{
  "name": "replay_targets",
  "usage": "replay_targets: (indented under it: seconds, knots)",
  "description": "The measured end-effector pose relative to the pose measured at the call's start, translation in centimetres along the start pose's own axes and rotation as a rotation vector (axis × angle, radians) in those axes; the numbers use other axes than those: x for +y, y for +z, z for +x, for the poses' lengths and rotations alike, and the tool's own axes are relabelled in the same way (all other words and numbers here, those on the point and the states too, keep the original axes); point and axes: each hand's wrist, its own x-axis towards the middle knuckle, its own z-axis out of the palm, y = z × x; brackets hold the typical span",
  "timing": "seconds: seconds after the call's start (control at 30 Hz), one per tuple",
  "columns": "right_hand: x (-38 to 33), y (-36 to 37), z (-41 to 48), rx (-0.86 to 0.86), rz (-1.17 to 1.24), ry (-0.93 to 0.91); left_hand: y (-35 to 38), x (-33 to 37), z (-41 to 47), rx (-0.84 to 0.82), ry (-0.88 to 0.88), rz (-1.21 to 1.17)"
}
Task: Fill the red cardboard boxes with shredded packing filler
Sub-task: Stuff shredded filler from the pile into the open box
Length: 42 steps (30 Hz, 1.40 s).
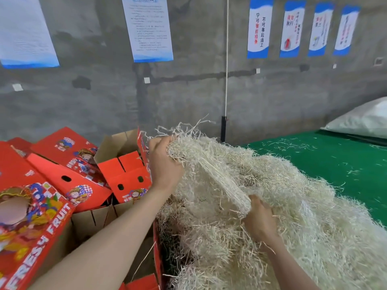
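Green tabletop [335, 162] right of filler heap [261, 216]

Two bare arms reach into a big heap of pale shredded filler [293, 206]. The left hand [165, 166] grips a tuft at the heap's top, and the right hand [260, 223] clutches strands lower down. The heap lies on a green surface [345, 164] scattered with loose shreds. At left, red boxes [69, 155] with cartoon art are piled, one open. A white sack [364, 120] lies far right. Posters [149, 28] hang on the grey wall [188, 91].
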Motion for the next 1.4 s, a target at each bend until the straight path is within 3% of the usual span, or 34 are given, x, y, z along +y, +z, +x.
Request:
replay_targets:
  seconds: [0.17,0.3,0.4,0.43,0.53,0.57,0.63,0.7,0.83,0.97,1.13,1.23,1.3,1.4]
  knots:
    - [3.4,-0.5,-0.5,-0.096,-0.142,0.074,-1.6,-2.5,2.9,0.128,-0.39,-0.202]
    - [0.6,-2.8,-1.5,-0.246,-0.033,-0.04,-1.8,-2.2,2.6,-0.021,-0.427,-0.209]
    - [-3.6,-9.2,-1.0,-0.514,0.057,-0.213,-1.4,-1.6,1.8,-0.053,-0.391,-0.229]
    - [-4.8,-11.5,-1.0,-0.523,0.113,-0.271,-1.5,-1.3,1.9,-0.061,-0.394,-0.256]
    - [-8.0,-14.5,-1.6,-0.19,0.491,-0.361,-1.7,0.0,2.0,-0.112,-0.333,-0.353]
    - [-9.2,-14.0,-1.5,-0.156,0.582,-0.371,-1.6,0.7,1.7,-0.126,-0.329,-0.366]
    - [-11.5,-11.5,-1.5,-0.321,0.665,-0.352,-1.1,2.0,1.1,-0.14,-0.36,-0.406]
    - [-12.7,-7.9,-1.6,-0.436,0.566,-0.321,-0.6,2.7,1.4,-0.09,-0.479,-0.514]
    - [-9.9,-3.2,-0.6,-0.126,0.138,-0.258,-1.0,2.3,2.3,0.043,-0.73,-0.675]
    - [-4.4,-1.9,0.3,-0.108,-0.119,-0.101,-1.7,0.1,1.2,0.064,-0.647,-0.515]
    - [0.1,-1.7,0.7,-0.219,-0.089,0.146,-0.6,-0.8,-0.9,0.089,-0.577,-0.412]
    - [2.3,-2.2,-0.1,-0.145,0.041,0.312,-2.5,-1.0,2.5,0.342,-0.567,-0.527]
    - [1.8,-2.5,-0.3,-0.173,-0.047,0.226,-3.8,-0.7,4.8,0.424,-0.567,-0.488]
    - [-3.0,-4.3,0.1,-0.282,-0.038,0.018,-3.1,0.9,4.3,0.224,-0.554,-0.521]
